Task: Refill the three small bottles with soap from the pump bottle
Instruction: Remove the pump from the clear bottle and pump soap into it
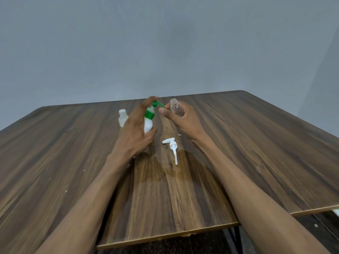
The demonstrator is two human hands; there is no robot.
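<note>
My left hand [134, 129] grips the white pump bottle [148, 124] with a green collar and green pump head, one finger resting on top of the pump. The green spout points right toward a clear small bottle [175, 108], uncapped and looking empty, which my right hand [180, 120] holds upright just beside the spout. Another small bottle [122, 119], whitish with a white cap, stands on the table behind my left hand, partly hidden. A loose white pump top [172, 146] with its tube lies on the table between my forearms.
The wooden table [256, 153] has a shiny wet-looking patch in front of me. A grey wall rises behind its far edge. The table's near edge runs under my forearms, with dark floor below.
</note>
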